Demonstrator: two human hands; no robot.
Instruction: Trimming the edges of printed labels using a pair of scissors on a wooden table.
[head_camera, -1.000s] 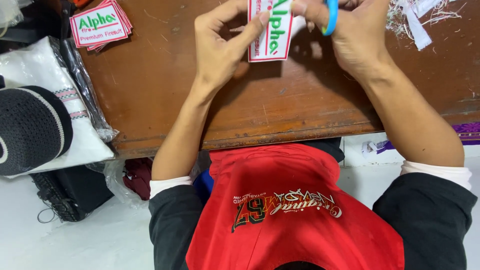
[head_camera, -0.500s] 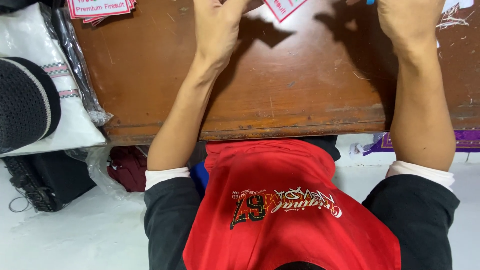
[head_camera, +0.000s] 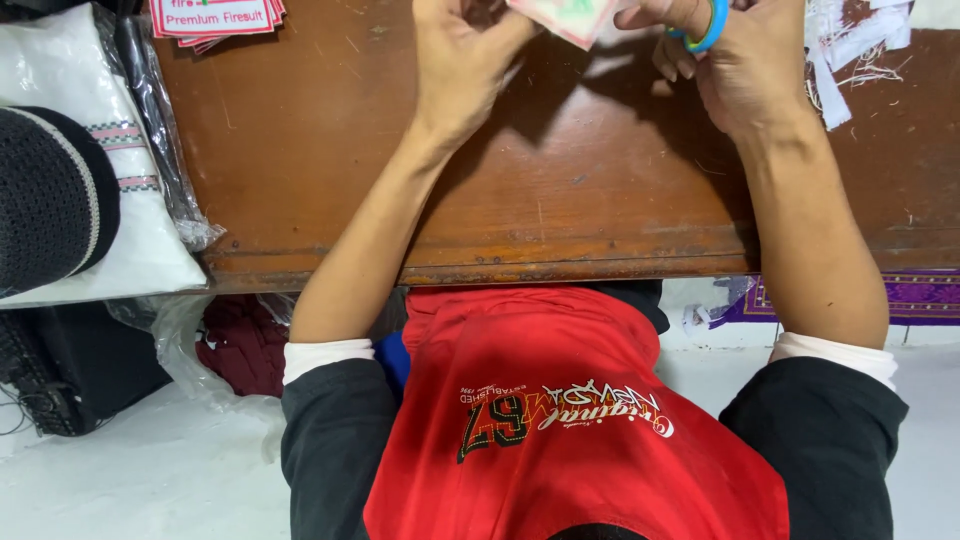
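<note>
At the frame's top, the left hand (head_camera: 462, 62) is pinching a white label (head_camera: 562, 17) whose long axis is tilting down-right; the right hand (head_camera: 735, 62) is gripping blue-handled scissors (head_camera: 708, 28) above the bench (head_camera: 560, 200).

Top edge cuts off left hand (head_camera: 462, 62) fingertips, most of label (head_camera: 562, 17) & blue scissor handle (head_camera: 706, 27); blades unseen. Label stack (head_camera: 215, 18) half cropped.

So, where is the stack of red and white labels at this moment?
In the head view, the stack of labels lies at the top left corner of the wooden table, cut by the frame edge, left of the left hand.
</note>
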